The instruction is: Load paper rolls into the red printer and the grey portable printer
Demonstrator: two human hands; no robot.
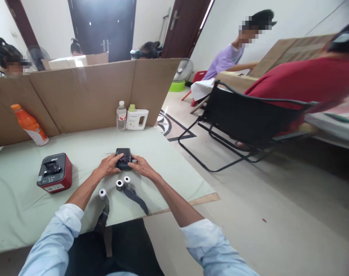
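My left hand (110, 164) grips the left side of a small black box-shaped device (123, 151), its thumb on the top. The device's right side is held by my right hand (140, 165), thumb near the front corner. Crumpled dark film shows on top of the device; its exact kind is hard to make out. Just in front of it lie a small white-ended roll (127, 179) trailing a dark strip and a short roll (119, 185) with a black core. Closer to my body, another roll (102, 193) has a dark strip hanging over the table edge.
A red and black printer-like machine (55, 172) stands left on the green-covered table (85, 151). At the back are an orange bottle (30, 124), a clear bottle (121, 117) and a white jug (136, 119), before a cardboard screen (99, 92). Right, a person sits in a black folding chair (243, 119).
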